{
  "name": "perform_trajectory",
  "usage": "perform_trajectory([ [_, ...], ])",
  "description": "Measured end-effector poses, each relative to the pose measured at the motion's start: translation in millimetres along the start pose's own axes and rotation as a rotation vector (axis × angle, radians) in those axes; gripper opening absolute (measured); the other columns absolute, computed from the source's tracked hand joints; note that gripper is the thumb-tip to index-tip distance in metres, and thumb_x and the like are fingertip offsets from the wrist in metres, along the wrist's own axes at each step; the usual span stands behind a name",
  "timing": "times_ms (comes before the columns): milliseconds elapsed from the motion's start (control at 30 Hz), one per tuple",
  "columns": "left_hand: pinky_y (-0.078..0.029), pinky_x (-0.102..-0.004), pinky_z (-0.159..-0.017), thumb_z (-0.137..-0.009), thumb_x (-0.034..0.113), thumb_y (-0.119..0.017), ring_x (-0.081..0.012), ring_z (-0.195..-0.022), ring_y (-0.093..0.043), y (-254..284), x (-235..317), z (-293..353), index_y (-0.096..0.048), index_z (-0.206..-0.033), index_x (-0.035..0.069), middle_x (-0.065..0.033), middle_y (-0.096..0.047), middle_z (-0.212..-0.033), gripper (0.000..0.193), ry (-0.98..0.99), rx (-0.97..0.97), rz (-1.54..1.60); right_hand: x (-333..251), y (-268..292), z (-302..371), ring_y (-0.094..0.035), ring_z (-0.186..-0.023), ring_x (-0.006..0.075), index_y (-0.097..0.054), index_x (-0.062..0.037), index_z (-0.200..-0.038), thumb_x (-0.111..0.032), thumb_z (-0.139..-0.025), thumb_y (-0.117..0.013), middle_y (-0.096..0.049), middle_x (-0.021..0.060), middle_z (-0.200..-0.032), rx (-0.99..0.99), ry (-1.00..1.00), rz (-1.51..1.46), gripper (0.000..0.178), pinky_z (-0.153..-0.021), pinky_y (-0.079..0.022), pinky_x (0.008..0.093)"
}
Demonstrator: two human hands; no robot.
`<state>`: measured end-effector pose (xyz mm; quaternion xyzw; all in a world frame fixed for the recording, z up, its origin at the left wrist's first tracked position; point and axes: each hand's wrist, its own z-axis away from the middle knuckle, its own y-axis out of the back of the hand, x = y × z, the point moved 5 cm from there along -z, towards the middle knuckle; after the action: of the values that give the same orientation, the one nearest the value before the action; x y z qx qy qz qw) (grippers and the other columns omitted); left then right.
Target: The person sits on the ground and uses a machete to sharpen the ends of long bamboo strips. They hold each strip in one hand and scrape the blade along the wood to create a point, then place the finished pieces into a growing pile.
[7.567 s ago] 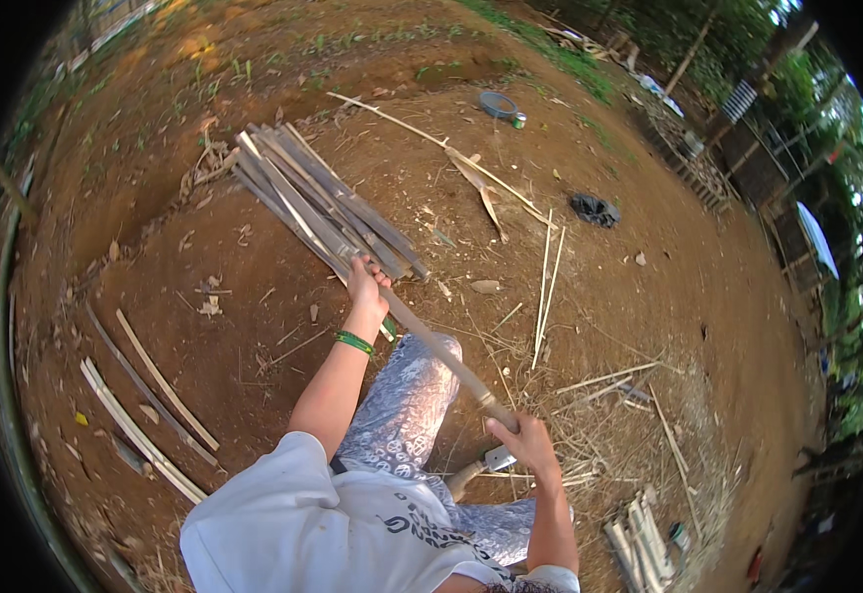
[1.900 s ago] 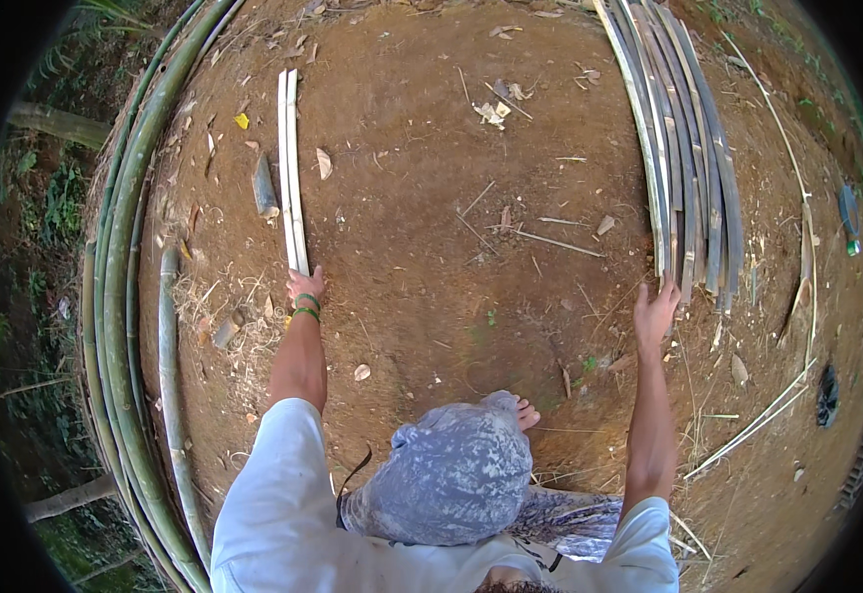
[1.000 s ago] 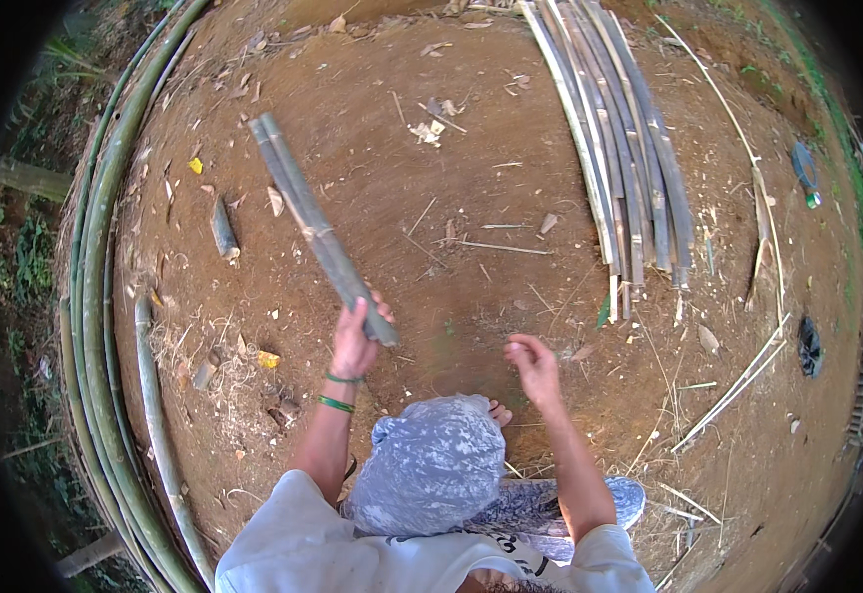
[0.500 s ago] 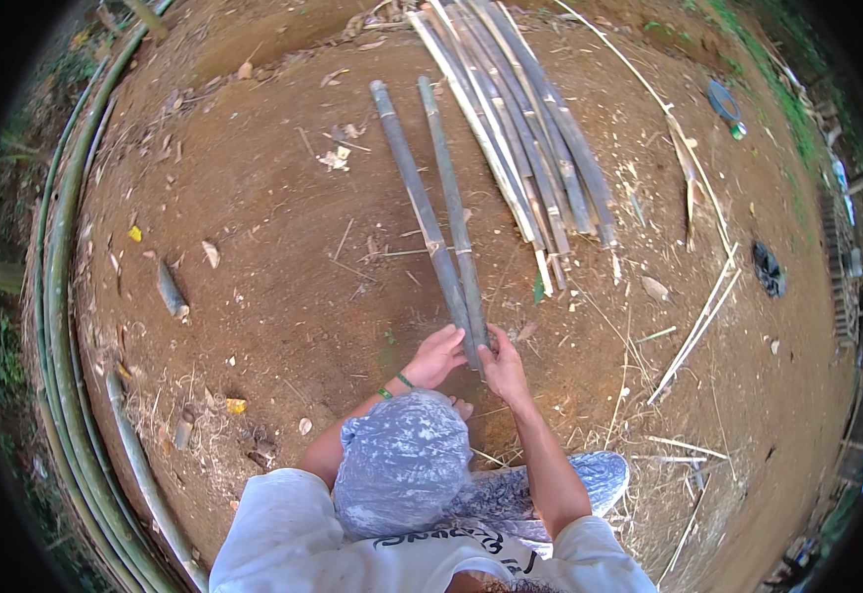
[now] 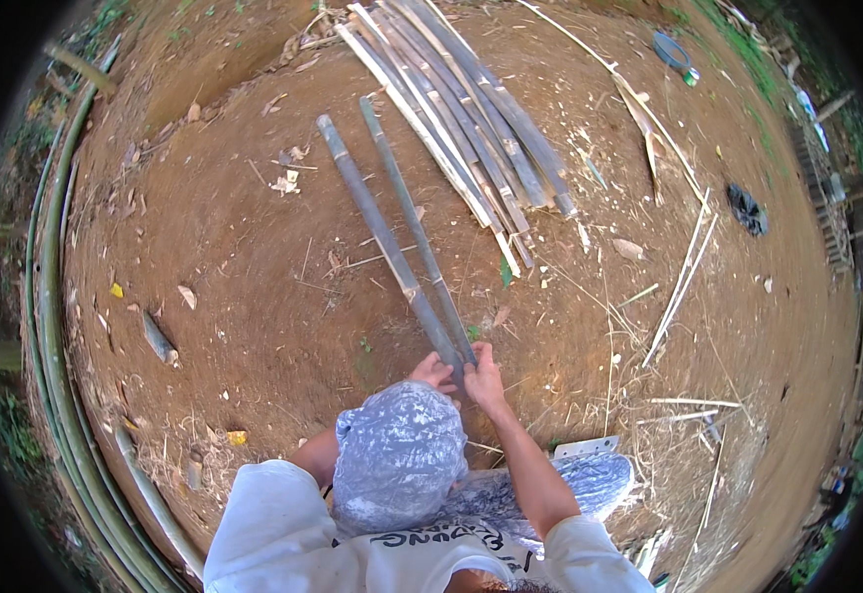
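Two long split bamboo lengths stretch away from me over the bare soil, their near ends side by side between my hands. My left hand point(image 5: 432, 372) is closed at the near end of the wider, grey-brown bamboo length point(image 5: 392, 250); my knee partly hides this hand. On the other side my right hand point(image 5: 484, 374) grips the near end of the narrower, greenish bamboo length point(image 5: 415, 214), its fingers bent around the edge. The far ends of the two lengths spread slightly apart.
Several split bamboo strips point(image 5: 466, 109) lie in a bundle ahead. Long green poles point(image 5: 54, 326) line the left side. A short bamboo piece point(image 5: 160, 338), a black plastic bag point(image 5: 747, 210), a blue ring-shaped object point(image 5: 671, 49) and thin slivers point(image 5: 684, 282) are scattered around. A holed grey plate point(image 5: 586, 448) shows beside my leg.
Both bamboo lengths have been drawn nearer to my body, with my hands still at their near ends. The view has shifted, and the holed plate beside my leg now shows.
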<state>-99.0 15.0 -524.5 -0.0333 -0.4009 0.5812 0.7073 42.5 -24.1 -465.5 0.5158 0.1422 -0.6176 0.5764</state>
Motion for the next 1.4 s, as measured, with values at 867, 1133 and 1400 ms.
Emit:
perform_trajectory([
  [867, -0.038, -0.0462, -0.111, -0.102, 0.055, -0.043, -0.0320, -0.127, -0.053, -398, 170, 69, -0.044, -0.141, -0.001, -0.0215, -0.057, -0.132, 0.068, -0.161, -0.852, -0.760, -101, 247, 255, -0.068, -0.082, 0.0424, -0.056, 0.0040, -0.124, -0.033, -0.087, -0.073, -0.068, 0.0255, -0.086, 1.103, -0.040, -0.297, 0.055, -0.072, -0.053, 0.0477],
  [1133, -0.055, -0.0341, -0.079, -0.099, 0.057, -0.052, -0.0197, -0.084, -0.062, -416, -27, 119, -0.050, -0.122, 0.001, -0.0089, -0.061, -0.094, 0.061, 0.309, -0.813, -0.660, -82, 214, 305, -0.067, -0.092, 0.0402, -0.062, 0.0019, -0.110, -0.020, -0.087, -0.069, -0.067, 0.0214, -0.098, 1.641, -0.265, -0.449, 0.033, -0.080, -0.053, 0.0452],
  [1400, -0.046, -0.0292, -0.049, -0.099, 0.047, -0.059, -0.0129, -0.054, -0.051, -364, -105, 27, -0.051, -0.102, 0.009, -0.0021, -0.054, -0.070, 0.039, 0.442, -0.732, -1.032, -37, 248, 504, -0.050, -0.060, 0.0078, -0.062, 0.0003, -0.115, -0.035, -0.099, -0.062, -0.057, 0.0006, -0.076, 2.010, -0.425, -0.787, 0.039, -0.050, -0.041, 0.0268],
])
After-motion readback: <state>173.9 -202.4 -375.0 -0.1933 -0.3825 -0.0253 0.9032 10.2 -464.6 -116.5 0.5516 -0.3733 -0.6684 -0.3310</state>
